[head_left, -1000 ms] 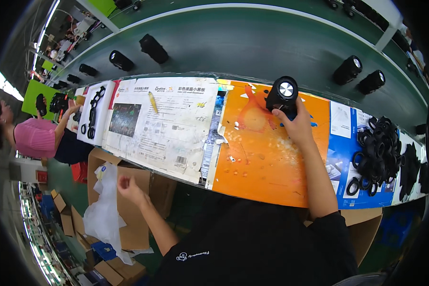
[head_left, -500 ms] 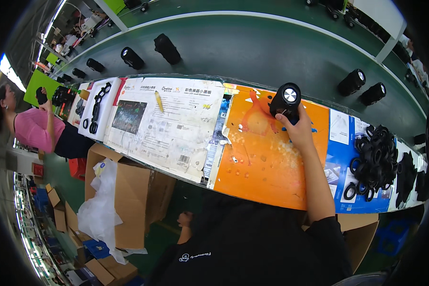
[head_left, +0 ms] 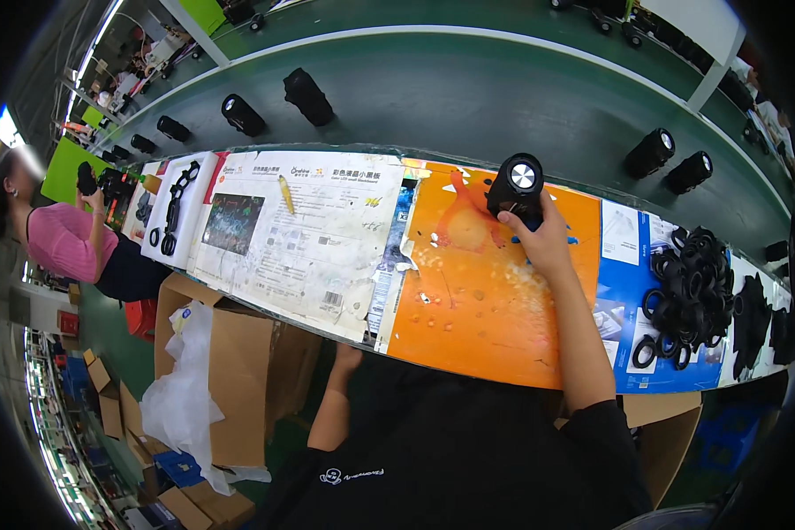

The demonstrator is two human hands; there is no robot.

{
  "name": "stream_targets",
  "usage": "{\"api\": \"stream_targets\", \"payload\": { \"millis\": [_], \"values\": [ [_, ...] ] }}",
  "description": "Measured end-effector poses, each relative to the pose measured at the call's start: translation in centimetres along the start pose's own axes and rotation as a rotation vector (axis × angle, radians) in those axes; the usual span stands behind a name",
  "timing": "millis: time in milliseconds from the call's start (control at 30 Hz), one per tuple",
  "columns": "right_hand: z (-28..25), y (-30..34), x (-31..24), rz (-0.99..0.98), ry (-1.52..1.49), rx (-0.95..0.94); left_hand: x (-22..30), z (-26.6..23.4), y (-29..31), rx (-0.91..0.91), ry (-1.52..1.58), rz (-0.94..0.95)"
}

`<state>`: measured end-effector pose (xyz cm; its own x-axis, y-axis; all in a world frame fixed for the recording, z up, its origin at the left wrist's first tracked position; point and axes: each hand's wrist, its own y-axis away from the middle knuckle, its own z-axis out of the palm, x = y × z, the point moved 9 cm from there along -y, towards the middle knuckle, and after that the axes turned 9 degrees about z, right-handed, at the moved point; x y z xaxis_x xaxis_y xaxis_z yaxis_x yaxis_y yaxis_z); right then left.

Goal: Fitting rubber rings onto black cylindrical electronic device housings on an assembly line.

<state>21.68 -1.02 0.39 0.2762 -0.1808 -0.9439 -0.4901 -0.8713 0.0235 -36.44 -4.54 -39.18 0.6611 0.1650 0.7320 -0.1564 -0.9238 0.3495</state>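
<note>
My right hand (head_left: 543, 237) is wrapped round a black cylindrical speaker (head_left: 514, 196), with thumb on the near side and fingers behind. The speaker's round silver end faces up toward me, and it is held over the orange sheet (head_left: 468, 327) on the bench. My left hand (head_left: 348, 356) is low by the bench's front edge; the edge hides its fingers, and nothing shows in it. To the right, a heap of black rubber rings (head_left: 693, 287) lies on a blue sheet (head_left: 623, 353), with flat black strips (head_left: 751, 327) beyond it.
More black speakers (head_left: 309, 97) stand spaced along the dark green line (head_left: 468, 97) behind the bench. A yellow marker (head_left: 286, 194) lies on the white board (head_left: 327, 238). Left of it is a white foam tray (head_left: 159, 252) with black straps. An open carton (head_left: 238, 380) stands below; a co-worker (head_left: 62, 238) is far left.
My left hand has risen from my side to the bench's front edge. In my right hand the speaker stays held over the orange sheet, nearly unmoved. The view has shifted slightly.
</note>
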Motion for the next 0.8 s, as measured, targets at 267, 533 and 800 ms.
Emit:
{"api": "stream_targets", "payload": {
  "millis": [267, 533, 800],
  "values": [
    [-0.4, 0.1, 0.6, 0.021, 0.052, 0.032, 13.0, -0.4, 4.0, -0.159, 0.880, -0.250],
    [-0.9, -0.1, 0.8, 0.000, 0.030, 0.049, 44.1, -12.9, 11.9, -0.451, 0.764, 0.514],
    [-0.1, -0.2, 0.8, 0.017, 0.016, 0.013, 50.4, -11.9, 3.2, 0.026, 1.219, 0.491]
  ]
}}
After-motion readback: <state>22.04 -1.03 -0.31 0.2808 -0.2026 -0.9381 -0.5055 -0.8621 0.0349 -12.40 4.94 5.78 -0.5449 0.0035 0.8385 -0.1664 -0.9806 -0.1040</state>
